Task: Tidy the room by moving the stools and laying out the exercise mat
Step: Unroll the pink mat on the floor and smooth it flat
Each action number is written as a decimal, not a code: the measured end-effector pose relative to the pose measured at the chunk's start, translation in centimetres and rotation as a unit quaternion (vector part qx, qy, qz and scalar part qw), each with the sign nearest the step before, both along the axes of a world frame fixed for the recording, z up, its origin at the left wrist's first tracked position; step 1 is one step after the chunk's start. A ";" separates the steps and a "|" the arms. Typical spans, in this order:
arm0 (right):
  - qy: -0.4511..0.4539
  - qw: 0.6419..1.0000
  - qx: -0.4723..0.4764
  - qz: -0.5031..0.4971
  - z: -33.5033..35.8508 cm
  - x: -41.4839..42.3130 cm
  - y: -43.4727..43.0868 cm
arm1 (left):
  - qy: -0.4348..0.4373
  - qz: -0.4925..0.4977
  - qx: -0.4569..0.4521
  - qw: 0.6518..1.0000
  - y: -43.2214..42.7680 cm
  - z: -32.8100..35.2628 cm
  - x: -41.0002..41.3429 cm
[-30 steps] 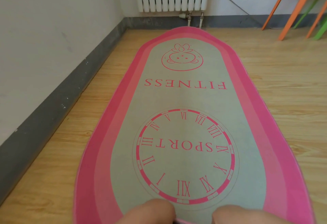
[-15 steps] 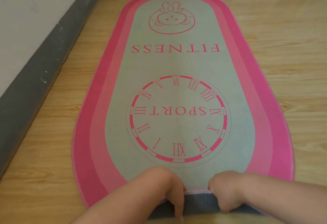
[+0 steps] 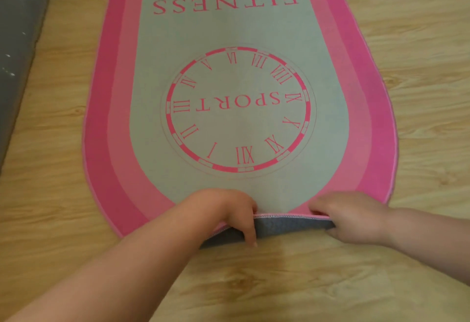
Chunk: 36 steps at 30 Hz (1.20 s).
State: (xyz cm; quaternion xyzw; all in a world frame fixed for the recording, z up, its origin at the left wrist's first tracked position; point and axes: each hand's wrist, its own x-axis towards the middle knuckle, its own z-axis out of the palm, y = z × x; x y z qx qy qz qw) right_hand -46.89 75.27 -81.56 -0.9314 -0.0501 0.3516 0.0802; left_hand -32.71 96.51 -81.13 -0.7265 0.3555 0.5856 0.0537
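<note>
A pink and grey exercise mat point(image 3: 229, 29) lies unrolled on the wooden floor, printed with "FITNESS" and a clock face reading "SPORT". Its near end is lifted off the floor, so the grey underside shows. My left hand point(image 3: 229, 212) grips that near edge at the middle, fingers curled under it. My right hand point(image 3: 348, 217) holds the same edge a little to the right. No stools are in view.
A grey skirting board point(image 3: 17, 42) runs along the left side, close to the mat. Bare wooden floor point(image 3: 419, 67) stretches to the right of the mat and in front of my arms.
My view has tilted down and nearer to the mat; the radiator, wall and coloured stool legs have left the frame. Both hands now show fully, gripping the raised near edge.
</note>
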 end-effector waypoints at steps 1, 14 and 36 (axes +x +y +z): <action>-0.011 1.000 0.008 0.004 -0.4 0.1 -0.1 | -0.041 0.030 -0.043 0.998 1.0 -0.3 -0.7; -0.131 0.988 -0.018 0.077 -0.9 -3.3 0.4 | -0.299 0.130 -0.173 0.929 13.2 -1.0 -9.7; -0.088 0.993 -0.067 0.032 -0.1 -10.8 -1.3 | -0.332 -0.040 -0.133 0.933 11.0 -0.5 -13.8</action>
